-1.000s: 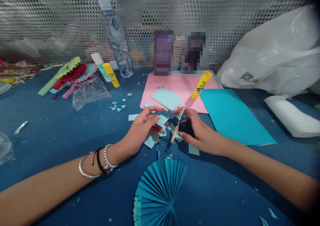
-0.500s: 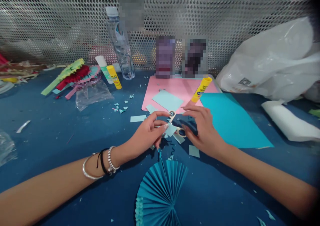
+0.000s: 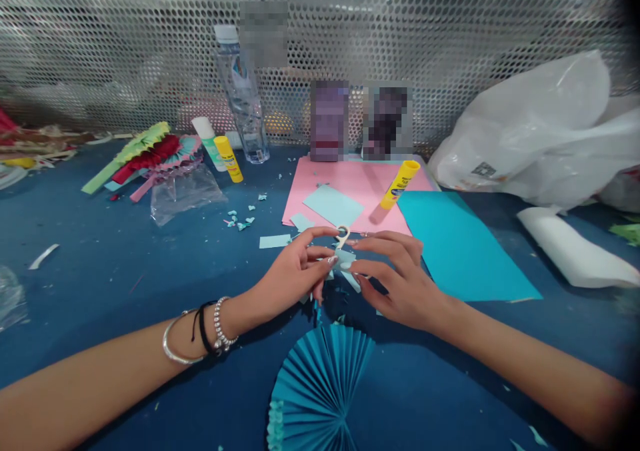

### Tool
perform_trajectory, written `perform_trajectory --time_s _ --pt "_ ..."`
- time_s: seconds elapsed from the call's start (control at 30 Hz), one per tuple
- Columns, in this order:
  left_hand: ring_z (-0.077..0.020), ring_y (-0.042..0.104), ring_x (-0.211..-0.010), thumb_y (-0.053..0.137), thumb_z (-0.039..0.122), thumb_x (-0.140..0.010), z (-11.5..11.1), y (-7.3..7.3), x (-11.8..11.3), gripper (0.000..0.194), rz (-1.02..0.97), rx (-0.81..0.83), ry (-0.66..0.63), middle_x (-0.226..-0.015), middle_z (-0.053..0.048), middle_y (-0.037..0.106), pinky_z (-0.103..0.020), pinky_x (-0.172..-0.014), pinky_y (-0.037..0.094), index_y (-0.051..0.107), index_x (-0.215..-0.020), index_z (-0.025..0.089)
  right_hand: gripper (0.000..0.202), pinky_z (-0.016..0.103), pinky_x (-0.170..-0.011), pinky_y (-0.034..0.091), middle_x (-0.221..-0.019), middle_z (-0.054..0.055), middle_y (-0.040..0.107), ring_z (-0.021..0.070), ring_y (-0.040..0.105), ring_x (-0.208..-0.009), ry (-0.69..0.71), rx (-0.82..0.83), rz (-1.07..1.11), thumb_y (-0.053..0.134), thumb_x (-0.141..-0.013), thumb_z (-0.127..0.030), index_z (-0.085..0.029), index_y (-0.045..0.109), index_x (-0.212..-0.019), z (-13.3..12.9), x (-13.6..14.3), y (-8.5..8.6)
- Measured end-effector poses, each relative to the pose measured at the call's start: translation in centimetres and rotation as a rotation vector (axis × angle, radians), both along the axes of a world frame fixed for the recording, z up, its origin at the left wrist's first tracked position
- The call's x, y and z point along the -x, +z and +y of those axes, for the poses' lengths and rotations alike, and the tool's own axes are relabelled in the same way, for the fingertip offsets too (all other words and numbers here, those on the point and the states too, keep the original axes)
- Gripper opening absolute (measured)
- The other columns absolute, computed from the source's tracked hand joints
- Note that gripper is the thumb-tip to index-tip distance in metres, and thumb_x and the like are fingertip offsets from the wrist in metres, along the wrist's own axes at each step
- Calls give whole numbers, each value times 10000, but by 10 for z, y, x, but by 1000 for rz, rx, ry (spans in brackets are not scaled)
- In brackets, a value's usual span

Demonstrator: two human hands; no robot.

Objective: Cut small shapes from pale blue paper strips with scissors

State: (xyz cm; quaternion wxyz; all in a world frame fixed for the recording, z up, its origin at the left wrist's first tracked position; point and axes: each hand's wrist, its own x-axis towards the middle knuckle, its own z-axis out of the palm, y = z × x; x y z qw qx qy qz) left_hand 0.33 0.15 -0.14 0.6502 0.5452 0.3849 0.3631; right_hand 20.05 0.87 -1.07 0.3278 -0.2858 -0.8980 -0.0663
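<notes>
Mid-table, beyond the pleated blue fan (image 3: 315, 384), pinching pale-blue paper (image 3: 345, 256) in the left hand (image 3: 289, 274), seemingly to steady it; close by white-handled scissors (image 3: 343, 242) with the right hand (image 3: 406, 272), fingers curved, grip unclear.

The left forearm (image 3: 110, 386) and right forearm (image 3: 525, 358) extend forward from the lower corners and converge centrally. The left hand (image 3: 293, 271) has its index finger (image 3: 317, 232) extended above the thumb (image 3: 320, 271), remaining fingers curled. The right hand (image 3: 407, 281) faces it, fingers (image 3: 385, 246) bent and spread, tips just beside the left thumb.
</notes>
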Motion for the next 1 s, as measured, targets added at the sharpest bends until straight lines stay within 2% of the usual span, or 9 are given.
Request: perform_trajectory --time_s 0.23,0.47,0.57,0.67,0.77,0.87,0.93,1.0 --pt "-20 483 -390 490 272 -825 -2 0 -1 353 50 -15 -9 -868 -31 570 -166 -404 438 401 -1165 235 144 381 -845 345 -1097 0 532 212 443 -1060 -15 14 -10 560 -764 -172 -262 504 -862 3 0 1" --pt "-38 497 -406 478 260 -831 -3 0 -1 333 55 -31 -22 -790 -10 572 -172 -410 415 404 -1155 234 64 385 -845 337 -1085 15 552 218 431 -1065 4 39 -49 569 -787 -211 -236 530 -831 3 -1 3" --pt "-48 513 -414 480 266 -829 -3 -1 -1 346 54 -31 -20 -783 -11 573 -181 -413 416 398 -1164 236 54 393 -853 332 -1084 14 551 219 429 -1060 17 100 -18 572 -787 -218 -235 537 -825 4 -1 3" --pt "-57 541 -430 479 266 -831 -3 0 -1 356 63 -25 -21 -834 -29 593 -188 -429 420 389 -1175 242 29 392 -849 343 -1046 22 549 209 454 -1017 12 270 87 559 -792 -224 -229 537 -811 4 4 3" --pt "-72 577 -477 468 247 -838 -3 2 -2 356 61 -30 -31 -904 -55 612 -188 -445 412 377 -1182 235 19 360 -832 380 -980 36 542 184 484 -972 -25 547 280 516 -818 -232 -214 518 -825 2 12 3" --pt "-103 614 -569 454 215 -842 -3 3 -3 366 37 -27 -35 -956 -77 616 -186 -460 414 356 -1195 221 96 312 -743 430 -958 41 538 163 513 -904 -73 814 450 494 -829 -260 -211 484 -910 0 20 1" --pt "-127 630 -641 447 191 -841 -3 3 -3 379 22 -25 -35 -984 -84 612 -191 -481 429 343 -1204 218 146 294 -700 436 -965 45 540 158 519 -878 -93 910 497 500 -824 -279 -210 477 -951 0 22 -1" --pt "-147 634 -702 452 177 -837 -4 2 -3 391 14 -31 -33 -1000 -86 608 -200 -505 444 337 -1207 221 134 291 -696 427 -941 40 547 156 520 -862 -90 931 489 501 -822 -288 -207 502 -928 1 22 -1"
